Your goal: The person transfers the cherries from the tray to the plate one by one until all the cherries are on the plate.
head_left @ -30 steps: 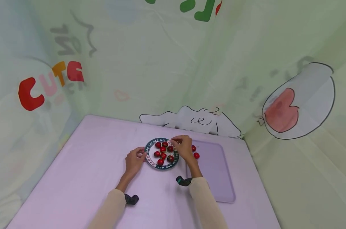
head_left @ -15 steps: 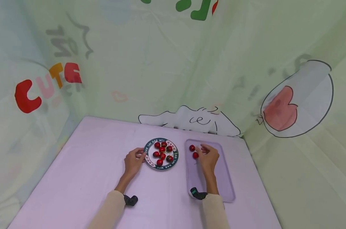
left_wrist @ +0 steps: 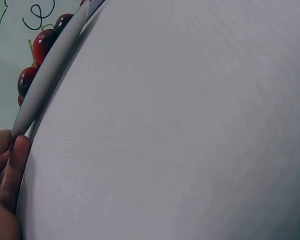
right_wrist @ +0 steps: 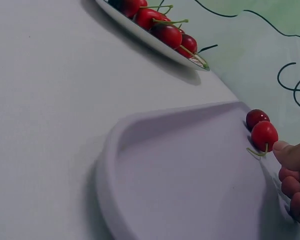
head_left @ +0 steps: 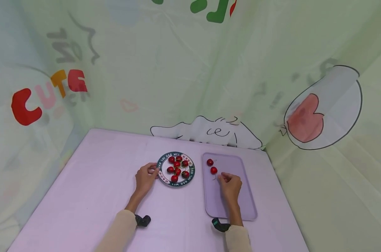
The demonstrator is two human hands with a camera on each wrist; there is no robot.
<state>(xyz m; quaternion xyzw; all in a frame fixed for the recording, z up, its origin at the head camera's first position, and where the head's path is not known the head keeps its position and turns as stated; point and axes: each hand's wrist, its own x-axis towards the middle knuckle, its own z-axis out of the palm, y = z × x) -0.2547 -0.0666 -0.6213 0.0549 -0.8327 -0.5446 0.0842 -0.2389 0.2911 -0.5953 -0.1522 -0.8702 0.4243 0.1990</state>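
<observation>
My left hand pinches the left rim of a round plate with a dark green lettered border. In the left wrist view, thumb and finger grip the edge of the plate. Several red cherries with green stems sit on it. Over a lilac tray, my right hand has bent fingers, their tips just right of a cherry stem. Two cherries lie in the tray, a farther cherry and a nearer cherry. The right wrist view has my thumb beside the nearer cherry, overlapping its edge.
The tray stands right of the plate on a pale pink tabletop; its raised wall shows in the right wrist view. A pale green printed curtain hangs behind the table and along both sides.
My right hand has moved from the plate's upper right edge over to the tray, then slightly nearer the body, below the two cherries. The left hand keeps its grip on the plate.
</observation>
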